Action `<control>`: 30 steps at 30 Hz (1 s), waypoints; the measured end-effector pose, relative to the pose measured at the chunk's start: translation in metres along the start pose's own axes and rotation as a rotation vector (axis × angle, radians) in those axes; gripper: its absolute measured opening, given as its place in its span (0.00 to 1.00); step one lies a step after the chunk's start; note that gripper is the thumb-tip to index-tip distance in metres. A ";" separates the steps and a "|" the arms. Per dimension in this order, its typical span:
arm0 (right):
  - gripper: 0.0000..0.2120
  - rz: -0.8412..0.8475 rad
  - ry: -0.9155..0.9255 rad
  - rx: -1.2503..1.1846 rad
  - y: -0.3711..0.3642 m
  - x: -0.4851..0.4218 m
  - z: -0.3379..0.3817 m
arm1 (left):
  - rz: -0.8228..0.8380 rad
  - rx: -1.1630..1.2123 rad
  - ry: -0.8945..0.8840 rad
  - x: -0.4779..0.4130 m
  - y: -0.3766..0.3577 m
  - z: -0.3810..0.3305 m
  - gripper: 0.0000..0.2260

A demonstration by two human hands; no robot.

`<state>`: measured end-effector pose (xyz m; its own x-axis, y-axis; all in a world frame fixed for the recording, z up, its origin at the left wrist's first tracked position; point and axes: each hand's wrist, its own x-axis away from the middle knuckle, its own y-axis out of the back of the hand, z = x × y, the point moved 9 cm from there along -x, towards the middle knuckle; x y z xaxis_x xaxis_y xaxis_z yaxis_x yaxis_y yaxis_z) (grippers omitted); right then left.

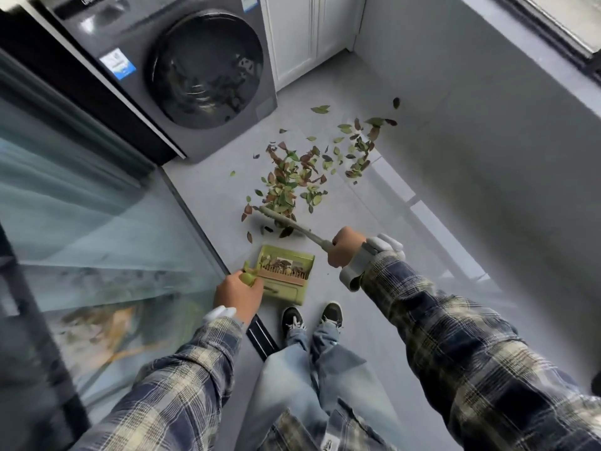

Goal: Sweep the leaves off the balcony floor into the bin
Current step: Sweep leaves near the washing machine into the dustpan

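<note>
Head: right hand [346, 247] round broom handle [304, 232]

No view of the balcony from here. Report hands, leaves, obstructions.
Left hand grips dustpan, right hand grips broom. Leaves mostly piled on floor ahead, few in dustpan. Washing machine beside pile, not blocking.

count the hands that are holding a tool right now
2. The left hand grips the dustpan by its handle, beside the glass door. The right hand grips the broom, whose head is at the near edge of the leaves. Neither is hidden.
</note>
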<state>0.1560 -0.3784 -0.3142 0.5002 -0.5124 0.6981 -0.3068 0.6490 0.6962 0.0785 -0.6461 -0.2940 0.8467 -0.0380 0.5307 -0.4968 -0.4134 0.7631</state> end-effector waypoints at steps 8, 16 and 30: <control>0.13 0.079 0.135 0.118 0.005 0.004 0.046 | -0.079 0.169 0.130 0.001 0.002 0.023 0.11; 0.06 0.283 0.238 0.075 -0.026 0.000 0.066 | -0.128 0.220 0.175 -0.004 0.003 0.033 0.10; 0.11 0.359 0.199 -0.066 -0.026 -0.005 0.093 | -0.148 0.207 0.196 0.002 0.001 0.033 0.07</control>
<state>0.0862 -0.4453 -0.3203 0.5194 -0.1330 0.8441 -0.4410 0.8044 0.3980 0.0858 -0.6769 -0.3044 0.8444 0.2038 0.4954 -0.3043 -0.5785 0.7568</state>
